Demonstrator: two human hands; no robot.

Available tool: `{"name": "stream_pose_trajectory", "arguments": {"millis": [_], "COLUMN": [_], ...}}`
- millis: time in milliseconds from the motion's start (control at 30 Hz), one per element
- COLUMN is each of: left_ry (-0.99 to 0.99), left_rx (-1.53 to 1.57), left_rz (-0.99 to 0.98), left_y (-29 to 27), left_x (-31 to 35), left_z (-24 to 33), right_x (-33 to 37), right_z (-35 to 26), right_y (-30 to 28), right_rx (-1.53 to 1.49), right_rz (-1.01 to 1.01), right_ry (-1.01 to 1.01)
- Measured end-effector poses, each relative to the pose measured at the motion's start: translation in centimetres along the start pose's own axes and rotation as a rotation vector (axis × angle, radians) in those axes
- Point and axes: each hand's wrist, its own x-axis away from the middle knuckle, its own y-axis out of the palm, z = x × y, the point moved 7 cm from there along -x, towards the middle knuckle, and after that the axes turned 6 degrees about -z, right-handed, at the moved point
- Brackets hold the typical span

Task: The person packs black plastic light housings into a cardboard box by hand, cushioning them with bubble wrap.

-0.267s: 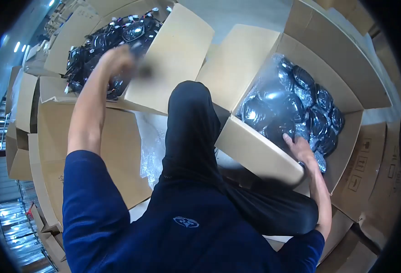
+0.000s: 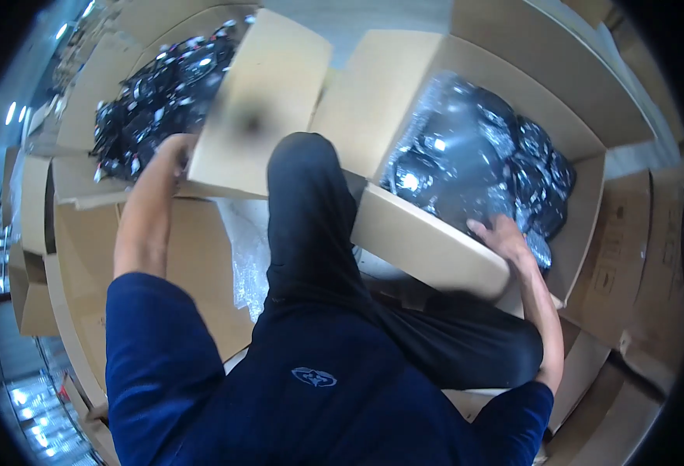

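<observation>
My left hand (image 2: 177, 147) is at the near edge of the left carton, beside its raised flap (image 2: 268, 101). Its fingers are smeared and partly hidden, so what they hold, if anything, does not show. Beyond it in that carton lie many glossy black parts (image 2: 163, 97) with small white and coloured connectors. My right hand (image 2: 503, 235) rests inside the right carton (image 2: 431, 233), near its front wall, thumb apart from the fingers. It touches the rounded black parts in clear bubble wrap (image 2: 466, 155) that fill this carton.
Between the cartons rises my bent knee (image 2: 303, 171). An open cardboard box (image 2: 156, 264) stands below the left carton, with clear bubble wrap (image 2: 245, 256) hanging beside it. More brown cartons (image 2: 621, 248) stand at the right. A long flap (image 2: 544, 70) juts up at the far right.
My left hand has come down and left, from over the flap's edge to the carton's near side. My right hand stays on the wrapped parts. The whole view has shifted slightly.
</observation>
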Motion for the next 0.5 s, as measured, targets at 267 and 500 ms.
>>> {"name": "stream_pose_trajectory", "arguments": {"millis": [267, 500], "left_ry": [0.504, 0.018], "left_rx": [-1.033, -0.204], "left_rz": [0.138, 0.304], "left_y": [-1.5, -8.6], "left_x": [-3.1, 0.4], "left_z": [-0.1, -6.8], "right_x": [1.1, 3.1], "right_z": [1.4, 2.7], "right_y": [-0.9, -5.0], "right_rx": [-0.091, -0.172], "right_rz": [-0.006, 0.099], "right_ry": [-0.038, -0.096]}}
